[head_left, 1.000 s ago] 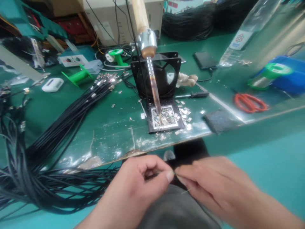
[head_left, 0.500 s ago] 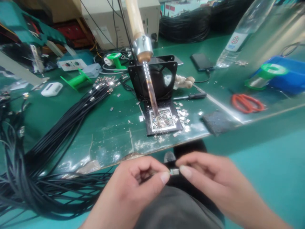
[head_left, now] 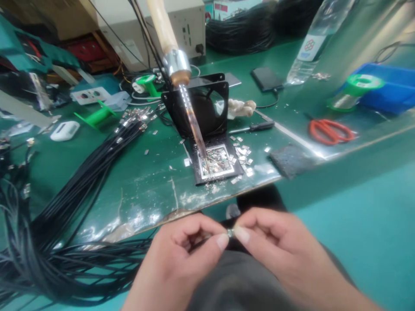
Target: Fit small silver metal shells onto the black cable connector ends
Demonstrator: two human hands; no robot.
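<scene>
Low in the head view, a small metal connector (head_left: 230,233) sits between my two hands, above my lap. My left hand (head_left: 191,248) pinches its left end between thumb and index finger. The thumb and index finger of my right hand (head_left: 270,239) are closed on the right end, so only a short silvery-green middle part shows. Whether a cable runs from it inside my left hand is hidden. Ahead on the bench, a soldering iron (head_left: 194,125) points tip-down at a white-framed tray (head_left: 220,175) of small metal parts.
A black fan (head_left: 177,114) stands behind the tray. Black cables with metal ends (head_left: 81,177) lie on the left and hang over the bench edge. To the right are a screwdriver (head_left: 261,126), red-handled scissors (head_left: 330,131), a dark pad (head_left: 290,162), a solder spool (head_left: 355,88) and a bottle (head_left: 306,49).
My right hand has moved left and its fingertips have closed over the connector's right end, covering more of it. My left hand keeps its pinch. The view has shifted slightly.
</scene>
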